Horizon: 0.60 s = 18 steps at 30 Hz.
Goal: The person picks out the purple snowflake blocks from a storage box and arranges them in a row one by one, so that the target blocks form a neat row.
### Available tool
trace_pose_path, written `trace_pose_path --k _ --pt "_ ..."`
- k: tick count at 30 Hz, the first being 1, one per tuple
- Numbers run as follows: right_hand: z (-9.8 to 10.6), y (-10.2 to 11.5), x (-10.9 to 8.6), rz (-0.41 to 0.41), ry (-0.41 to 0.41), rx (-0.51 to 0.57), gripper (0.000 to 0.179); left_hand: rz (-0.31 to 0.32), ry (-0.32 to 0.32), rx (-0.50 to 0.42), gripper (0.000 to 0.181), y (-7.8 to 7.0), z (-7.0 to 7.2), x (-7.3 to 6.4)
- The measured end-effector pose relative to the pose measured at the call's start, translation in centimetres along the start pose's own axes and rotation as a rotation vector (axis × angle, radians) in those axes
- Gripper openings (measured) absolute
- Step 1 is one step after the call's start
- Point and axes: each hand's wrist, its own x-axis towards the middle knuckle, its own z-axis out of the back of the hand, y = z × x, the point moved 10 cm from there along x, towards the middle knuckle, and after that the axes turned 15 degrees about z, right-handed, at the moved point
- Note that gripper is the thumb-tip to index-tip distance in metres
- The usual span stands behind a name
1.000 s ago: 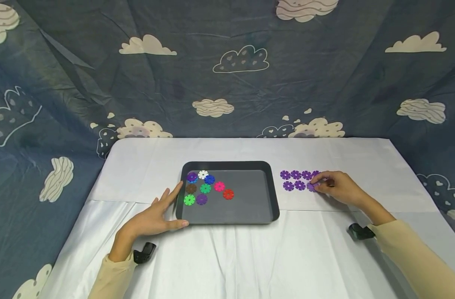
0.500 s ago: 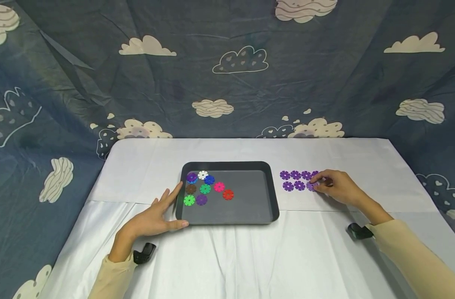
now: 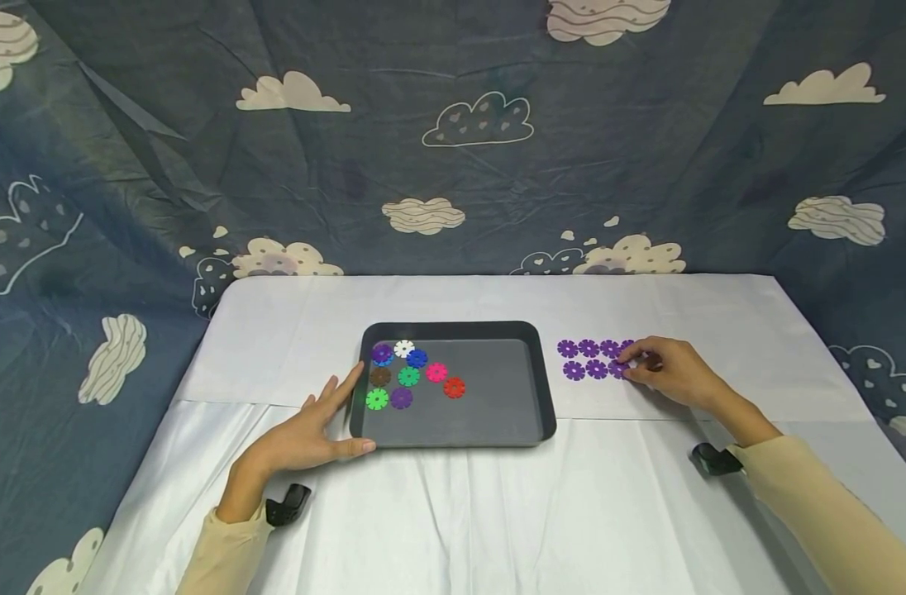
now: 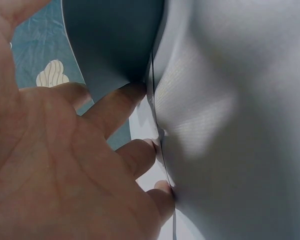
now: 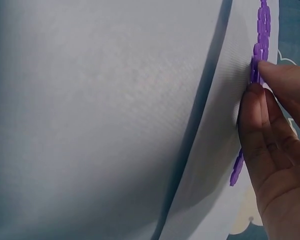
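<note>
My right hand (image 3: 676, 372) pinches the edge of a purple snowflake disc (image 3: 617, 370) with thumb and fingertips, low at the tabletop. This disc ends the nearer of two rows of purple slotted discs (image 3: 588, 348). Part of the rows is hidden behind the fingers. In the right wrist view the discs (image 5: 262, 25) appear edge-on beside the thumb. My left hand (image 3: 300, 434) rests spread against the left side of a dark grey tray (image 3: 490, 446), its thumb at the front corner. Several snowflake discs of mixed colours, such as a red disc (image 3: 455, 387), lie in the tray's left half.
A white cloth (image 3: 490, 512) covers the table, with a crease running across it. A dark blue curtain with cloud prints (image 3: 423, 215) hangs behind and at the sides. A black camera (image 3: 713, 459) sits on the right wrist, another camera (image 3: 288, 504) on the left.
The purple disc at my right fingertips looked paler and a little tilted before; now it looks darker and flatter. Both hands have hardly moved.
</note>
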Motion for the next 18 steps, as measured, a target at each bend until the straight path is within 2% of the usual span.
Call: trace_pose_path --k 7,18 --pt "0.05 0.10 -0.03 0.003 0.004 -0.020 0.027 0.009 -0.001 0.004 0.111 0.06 -0.01 -0.01" --pt "-0.06 0.06 -0.09 0.004 0.009 -0.028 0.027 0.025 0.000 0.008 0.111 0.05 0.06 -0.09"
